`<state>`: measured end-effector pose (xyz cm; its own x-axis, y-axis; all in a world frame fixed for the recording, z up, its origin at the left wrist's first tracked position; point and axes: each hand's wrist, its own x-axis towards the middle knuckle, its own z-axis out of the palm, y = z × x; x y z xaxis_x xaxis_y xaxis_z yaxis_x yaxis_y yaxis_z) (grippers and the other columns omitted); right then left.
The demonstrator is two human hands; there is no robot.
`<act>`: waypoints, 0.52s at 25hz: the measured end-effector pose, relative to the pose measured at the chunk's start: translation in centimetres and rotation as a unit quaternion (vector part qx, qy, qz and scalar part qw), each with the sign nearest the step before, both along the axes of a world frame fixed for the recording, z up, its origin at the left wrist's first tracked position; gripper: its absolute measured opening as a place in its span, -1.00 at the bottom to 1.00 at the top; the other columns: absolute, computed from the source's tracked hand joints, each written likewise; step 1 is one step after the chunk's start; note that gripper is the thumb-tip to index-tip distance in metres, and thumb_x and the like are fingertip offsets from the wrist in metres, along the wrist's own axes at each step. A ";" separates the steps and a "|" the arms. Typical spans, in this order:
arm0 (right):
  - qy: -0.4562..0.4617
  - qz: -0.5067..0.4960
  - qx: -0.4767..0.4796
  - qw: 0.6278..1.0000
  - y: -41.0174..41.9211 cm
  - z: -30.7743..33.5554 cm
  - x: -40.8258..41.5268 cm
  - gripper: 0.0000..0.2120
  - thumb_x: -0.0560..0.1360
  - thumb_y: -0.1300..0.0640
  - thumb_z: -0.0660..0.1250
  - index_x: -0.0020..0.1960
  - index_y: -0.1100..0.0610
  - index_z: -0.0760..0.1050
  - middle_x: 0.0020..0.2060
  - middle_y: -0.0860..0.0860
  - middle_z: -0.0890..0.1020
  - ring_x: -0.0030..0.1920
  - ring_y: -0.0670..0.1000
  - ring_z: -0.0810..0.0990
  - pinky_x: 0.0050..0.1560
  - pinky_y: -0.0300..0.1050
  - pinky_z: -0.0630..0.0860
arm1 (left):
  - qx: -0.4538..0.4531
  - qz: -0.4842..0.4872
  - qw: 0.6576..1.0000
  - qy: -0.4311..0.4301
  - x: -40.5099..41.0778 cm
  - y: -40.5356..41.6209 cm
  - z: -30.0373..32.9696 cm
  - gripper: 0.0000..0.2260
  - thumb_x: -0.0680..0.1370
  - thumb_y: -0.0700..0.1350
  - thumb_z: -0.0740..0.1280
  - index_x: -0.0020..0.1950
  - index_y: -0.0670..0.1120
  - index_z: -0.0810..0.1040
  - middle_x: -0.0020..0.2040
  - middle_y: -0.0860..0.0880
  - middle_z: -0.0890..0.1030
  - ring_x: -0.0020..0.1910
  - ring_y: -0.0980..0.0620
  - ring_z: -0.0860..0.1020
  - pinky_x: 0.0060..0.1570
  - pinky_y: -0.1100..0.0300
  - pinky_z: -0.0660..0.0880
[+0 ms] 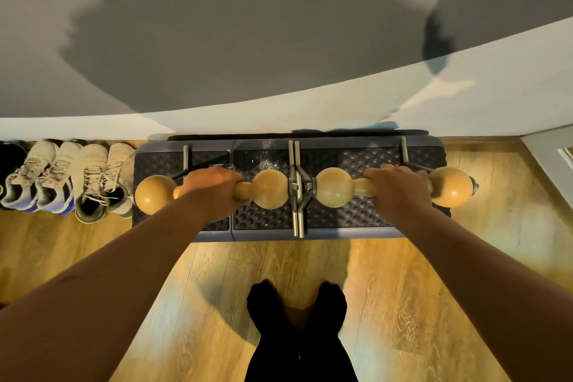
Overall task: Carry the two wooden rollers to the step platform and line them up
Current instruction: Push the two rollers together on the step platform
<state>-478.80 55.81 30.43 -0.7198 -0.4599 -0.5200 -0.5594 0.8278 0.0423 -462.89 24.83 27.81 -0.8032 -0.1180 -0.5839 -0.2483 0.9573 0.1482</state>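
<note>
A home room used for exercise: trainers (66, 178) lined along the skirting board (93, 127), wood-effect floor (387, 304), a studded step platform (356, 214) against the grey wall (248, 40).

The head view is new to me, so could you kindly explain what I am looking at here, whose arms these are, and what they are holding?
There is no machine here: a person wears a wide-angle camera on the head, so this single picture looks forward and down along their own bare arms. The wide lens bends straight lines, such as the foot of the wall.

The left hand grips the thin middle of the left wooden roller, a turned wood bar with a round ball at each end, set in a metal stand. The right hand grips the right wooden roller the same way. The two lie end to end in one line, their inner metal feet meeting at the middle.

Beneath them is the step platform, a dark studded block against the wall on a wooden floor. Some shoes stand in a row to its left.
</note>
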 end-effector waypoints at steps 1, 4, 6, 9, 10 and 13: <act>-0.002 -0.002 0.003 1.000 0.0 0.0 0.0 -0.73 0.48 0.09 0.45 0.13 -0.14 0.56 -0.05 -0.05 0.63 0.02 0.09 0.60 0.12 0.16 0.44 | -0.002 -0.001 1.000 0.000 0.0 0.1 0.0 -0.75 0.58 0.31 0.26 0.03 0.16 0.55 -0.18 0.12 0.59 -0.18 0.10 0.58 -0.10 0.10 0.58; -0.003 -0.010 0.006 1.000 0.4 0.0 -0.4 -0.70 0.46 0.09 0.47 0.14 -0.16 0.56 -0.05 -0.06 0.63 0.00 0.08 0.60 0.10 0.14 0.44 | -0.009 -0.012 1.000 -0.002 -0.3 0.4 0.2 -0.76 0.58 0.30 0.27 0.04 0.17 0.54 -0.17 0.12 0.59 -0.17 0.09 0.57 -0.09 0.12 0.56; -0.001 -0.009 0.012 1.000 0.9 0.0 -0.6 -0.71 0.45 0.08 0.48 0.12 -0.16 0.56 -0.07 -0.07 0.62 -0.01 0.07 0.60 0.09 0.13 0.43 | -0.007 -0.018 1.000 0.002 -0.7 1.0 0.4 -0.78 0.59 0.29 0.28 0.01 0.17 0.51 -0.18 0.13 0.57 -0.17 0.10 0.55 -0.13 0.16 0.49; -0.002 -0.004 0.009 1.000 0.7 0.0 -0.8 -0.73 0.45 0.09 0.48 0.10 -0.14 0.55 -0.09 -0.07 0.60 -0.02 0.08 0.60 0.08 0.14 0.44 | -0.016 -0.017 1.000 0.009 -1.3 1.0 0.6 -0.78 0.58 0.28 0.30 0.02 0.16 0.53 -0.17 0.13 0.57 -0.17 0.09 0.54 -0.11 0.14 0.51; -0.002 -0.006 0.013 1.000 0.6 0.0 -0.8 -0.73 0.45 0.09 0.47 0.10 -0.14 0.55 -0.09 -0.07 0.61 -0.01 0.09 0.61 0.08 0.14 0.44 | -0.014 -0.013 1.000 0.008 -1.4 0.9 0.5 -0.77 0.58 0.28 0.30 0.02 0.15 0.54 -0.18 0.13 0.57 -0.17 0.09 0.55 -0.09 0.11 0.54; 0.002 -0.010 0.011 1.000 0.6 0.0 -1.0 -0.73 0.45 0.11 0.46 0.09 -0.14 0.56 -0.09 -0.06 0.61 0.00 0.09 0.61 0.08 0.15 0.43 | 0.000 -0.005 1.000 0.005 -1.4 0.9 0.4 -0.77 0.57 0.28 0.31 0.04 0.15 0.56 -0.18 0.13 0.58 -0.17 0.10 0.55 -0.07 0.12 0.55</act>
